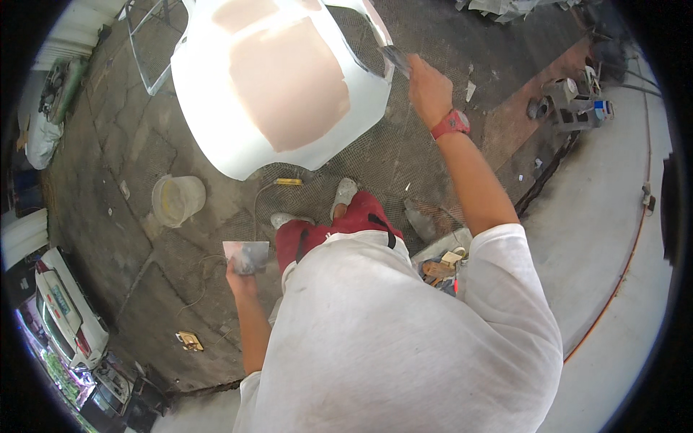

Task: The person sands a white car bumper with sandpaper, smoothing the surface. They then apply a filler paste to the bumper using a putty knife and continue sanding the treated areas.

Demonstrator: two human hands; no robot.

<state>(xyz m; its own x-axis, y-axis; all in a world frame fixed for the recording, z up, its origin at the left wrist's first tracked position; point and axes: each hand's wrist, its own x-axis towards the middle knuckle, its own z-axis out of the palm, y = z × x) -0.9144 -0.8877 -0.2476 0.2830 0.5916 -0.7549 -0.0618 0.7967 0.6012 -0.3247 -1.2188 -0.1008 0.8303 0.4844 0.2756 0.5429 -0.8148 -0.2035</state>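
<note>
White car (72, 310): was seen at the lower left rim of the view.
Bucket (179, 200): was stood upright on the dark floor, its inside marked with yellow.
Left hand (241, 283): was held low at the side, its fingers closed on a flat plate (246, 254); how they were spread beneath could not be told.
White panel (209, 86): was placed ahead of the person's shoes (345, 192), much of its middle covered by a beige patch (289, 86).
Scraper (395, 59): was held over the panel's right-hand strip; whether contact was made could not be told.
Right hand (430, 90): was stretched forward, its fingers pinched tight around the scraper; a red watch (450, 124) was worn at the wrist.
</note>
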